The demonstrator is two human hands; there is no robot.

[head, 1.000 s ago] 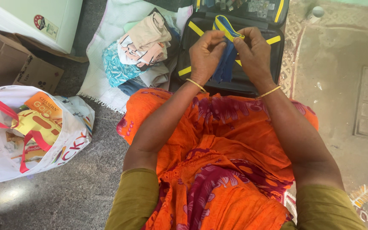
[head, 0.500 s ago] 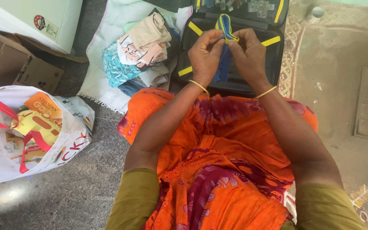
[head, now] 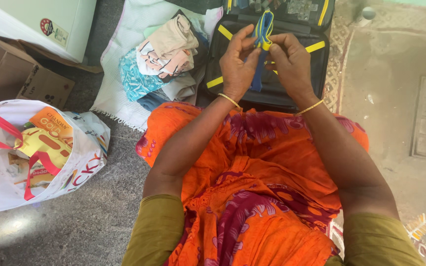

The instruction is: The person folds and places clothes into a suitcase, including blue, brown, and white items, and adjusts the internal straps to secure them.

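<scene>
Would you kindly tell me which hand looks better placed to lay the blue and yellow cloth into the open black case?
Probably the right hand: it pinches the blue and yellow cloth directly above the black case, while the left hand has its fingers partly open.

two hands (head: 265,61), one suitcase (head: 292,88), one bag (head: 6,172)

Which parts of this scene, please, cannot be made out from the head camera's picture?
- Blue and yellow cloth, head view: its middle is covered by the left hand and right hand.
- Black suitcase: lid contents cut off by the top edge.
- White bag: left part cut off by the frame edge.
- Small grey object: too blurred to identify.
</scene>
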